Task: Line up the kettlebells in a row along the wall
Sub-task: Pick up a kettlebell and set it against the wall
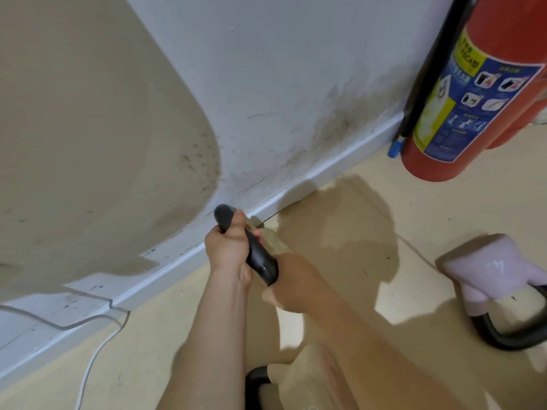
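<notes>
Both hands grip the black handle [260,258] of a beige kettlebell [273,239] close to the white skirting board. My left hand [228,247] wraps the handle's far end, and my right hand [291,287] wraps its near end; the bell's body is mostly hidden beneath them. A pale lilac kettlebell [485,267] with a black handle lies tipped on the floor to the right. Another beige kettlebell [307,383] with a black handle sits at the bottom edge, partly hidden under my right forearm.
A red fire extinguisher [461,93] stands against the wall [281,84] at the upper right, with a blue nozzle tip beside it. A white cable [91,359] runs over the beige floor at the lower left. A beige curved panel covers the wall's left part.
</notes>
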A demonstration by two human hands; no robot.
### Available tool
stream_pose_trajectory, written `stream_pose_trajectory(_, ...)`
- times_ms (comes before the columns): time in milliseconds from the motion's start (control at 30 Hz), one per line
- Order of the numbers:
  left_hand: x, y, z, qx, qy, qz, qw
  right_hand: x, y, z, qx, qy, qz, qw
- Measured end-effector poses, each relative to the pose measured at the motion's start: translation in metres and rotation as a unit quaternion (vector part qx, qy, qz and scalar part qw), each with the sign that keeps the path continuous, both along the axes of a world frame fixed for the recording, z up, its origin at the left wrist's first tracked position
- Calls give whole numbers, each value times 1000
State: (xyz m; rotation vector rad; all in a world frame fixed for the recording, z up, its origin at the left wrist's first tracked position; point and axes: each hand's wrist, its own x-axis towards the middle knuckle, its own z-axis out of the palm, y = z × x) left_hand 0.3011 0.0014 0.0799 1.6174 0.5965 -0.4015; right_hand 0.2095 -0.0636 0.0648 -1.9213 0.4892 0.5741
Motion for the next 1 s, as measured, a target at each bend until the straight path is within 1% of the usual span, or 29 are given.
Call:
stream_pose_trajectory(200,-4,-1,0,62,-28,-34,997,1,6,-2,-4,4,-17,1000)
stream_pose_trajectory(333,-7,-3,0,78,-45,-28,996,2,7,-4,3,8,-22,1000)
stream_pose_trajectory(600,0,6,0,138,-37,-89,986,2,8,-15,66,18,-29,997)
stream_pose_trajectory(667,1,10,0,153,-36,-118,980,1,10,-15,69,11,-34,997)
stream_pose_trajectory(767,-8,17,8,158,-6,-190,969,-2,11,-12,80,-14,-37,996)
stream_pose_trajectory(867,-21,26,5,195,13,-279,940,-6,4,-6,95,-30,-7,995)
stream_pose_trajectory(1000,-40,32,4,216,8,-337,916,-10,0,0,73,-53,44,995)
